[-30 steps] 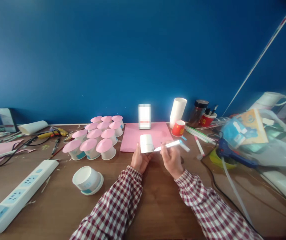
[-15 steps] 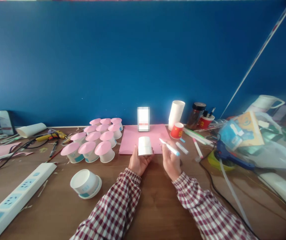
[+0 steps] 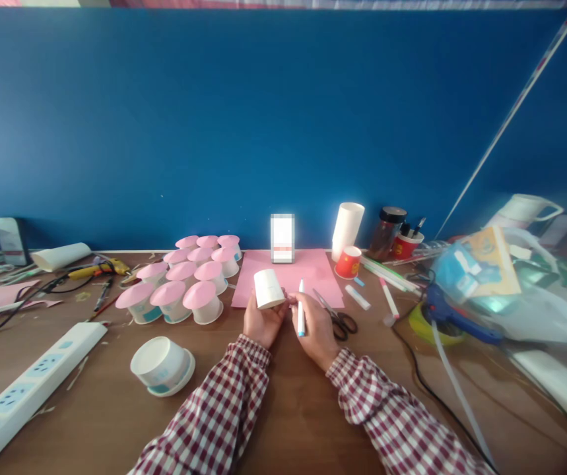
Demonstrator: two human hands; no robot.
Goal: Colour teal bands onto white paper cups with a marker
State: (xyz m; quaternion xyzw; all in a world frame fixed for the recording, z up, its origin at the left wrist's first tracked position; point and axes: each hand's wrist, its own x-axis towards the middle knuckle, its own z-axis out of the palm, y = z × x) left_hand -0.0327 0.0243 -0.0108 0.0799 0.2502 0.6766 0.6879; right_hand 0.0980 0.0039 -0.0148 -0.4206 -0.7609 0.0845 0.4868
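Note:
My left hand [image 3: 263, 324] is closed round the lower part of a white paper cup [image 3: 268, 288], which is upside down and tilted to the left. In my right hand [image 3: 316, 330] is a white marker pen [image 3: 301, 309] with a light blue end, held nearly upright beside the cup. The fingers of my right hand come close to the cup's rim; whether they touch it I cannot tell. Behind both hands lies a sheet of pink paper [image 3: 307, 267]. Scissors with black handles [image 3: 343, 324] rest just right of my right hand, their blades on the paper.
Several upturned cups with pink cone tops [image 3: 202, 294] stand at left, behind stacked tubs [image 3: 160, 363] and a power strip [image 3: 40, 376]. A red cup [image 3: 348, 262], white paper cups [image 3: 347, 227] and a jar [image 3: 387, 232] are at right, near a plastic bag [image 3: 535, 284] and cables.
My right hand has moved left toward the cup, and the marker has swung nearly upright. The cup has shifted slightly left and tilted. The scissors have come into view.

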